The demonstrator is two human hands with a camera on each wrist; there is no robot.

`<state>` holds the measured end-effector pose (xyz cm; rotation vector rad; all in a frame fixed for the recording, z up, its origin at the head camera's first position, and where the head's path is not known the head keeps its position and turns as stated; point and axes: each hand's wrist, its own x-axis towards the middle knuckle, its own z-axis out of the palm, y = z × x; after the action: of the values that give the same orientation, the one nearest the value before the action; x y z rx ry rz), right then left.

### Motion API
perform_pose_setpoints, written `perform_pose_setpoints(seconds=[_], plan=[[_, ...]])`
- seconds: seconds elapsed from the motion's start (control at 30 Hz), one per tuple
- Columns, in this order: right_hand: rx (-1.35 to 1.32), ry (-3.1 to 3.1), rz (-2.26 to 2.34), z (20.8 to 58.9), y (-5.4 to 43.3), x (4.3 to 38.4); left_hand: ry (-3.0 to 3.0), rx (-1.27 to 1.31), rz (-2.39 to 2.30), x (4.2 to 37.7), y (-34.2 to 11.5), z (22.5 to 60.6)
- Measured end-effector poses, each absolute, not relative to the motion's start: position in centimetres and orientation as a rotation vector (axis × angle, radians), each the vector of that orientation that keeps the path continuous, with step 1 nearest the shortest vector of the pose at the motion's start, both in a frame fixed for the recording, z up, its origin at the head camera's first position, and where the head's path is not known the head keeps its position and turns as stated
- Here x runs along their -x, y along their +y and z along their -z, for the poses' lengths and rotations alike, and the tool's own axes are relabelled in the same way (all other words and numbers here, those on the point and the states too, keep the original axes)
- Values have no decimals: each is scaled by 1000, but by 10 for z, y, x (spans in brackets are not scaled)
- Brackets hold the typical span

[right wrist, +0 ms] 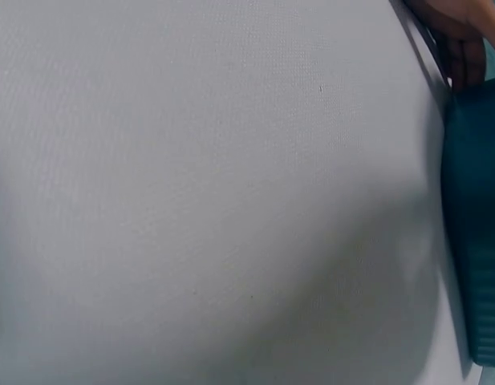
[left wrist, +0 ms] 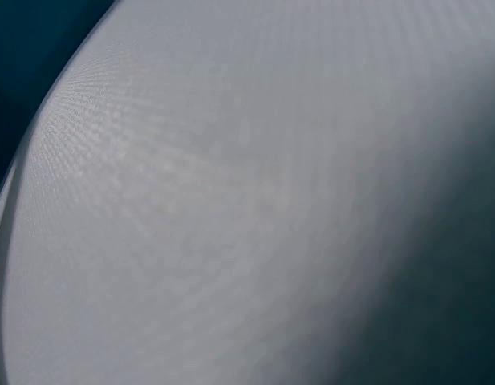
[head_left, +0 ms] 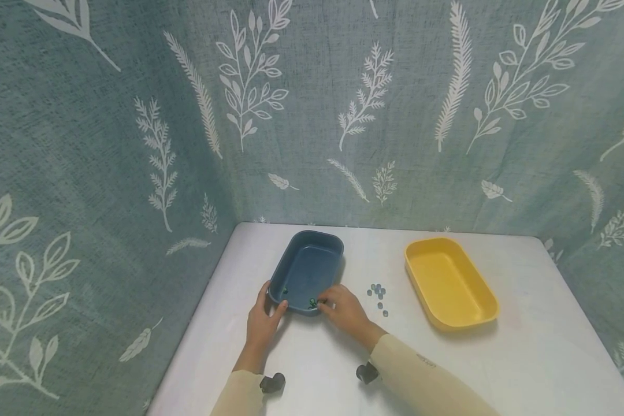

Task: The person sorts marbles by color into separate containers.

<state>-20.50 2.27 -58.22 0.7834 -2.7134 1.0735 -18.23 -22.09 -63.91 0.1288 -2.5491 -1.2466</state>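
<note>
A dark blue tray (head_left: 309, 267) sits on the white table, tilted slightly in the head view. My left hand (head_left: 262, 323) grips its near left corner, thumb at the near wall and fingers round the outer side. Over the near right corner reaches my right hand (head_left: 344, 311), its thumb and fingertips drawn together beside a cluster of small green pieces (head_left: 312, 303). Whether a piece is between the fingertips is too small to tell. Another green piece (head_left: 285, 291) lies inside at the near left. The right wrist view shows the tray wall (right wrist: 480, 233) and part of the left hand (right wrist: 464, 40).
Several small grey-blue pieces (head_left: 378, 290) lie scattered on the white table (head_left: 312, 370) between the trays. A yellow tray (head_left: 449, 281) stands at the right. Leaf-patterned cloth (head_left: 312, 144) rises behind and along the left. The left wrist view shows mostly tabletop (left wrist: 207, 200).
</note>
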Motion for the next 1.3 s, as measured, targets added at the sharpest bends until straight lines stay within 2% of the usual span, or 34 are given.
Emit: perform_pose_setpoints(seconds=[0.57, 0.77, 1.3], plan=[[-829, -2660, -1038, 586, 23, 204, -2543, -130, 1248, 183, -219, 637], [-746, -2688, -1081, 587, 29, 209, -2543, -138, 1248, 183, -219, 638], [-443, -2764, -987, 602, 103, 238, -2552, -124, 1231, 184, -220, 640]])
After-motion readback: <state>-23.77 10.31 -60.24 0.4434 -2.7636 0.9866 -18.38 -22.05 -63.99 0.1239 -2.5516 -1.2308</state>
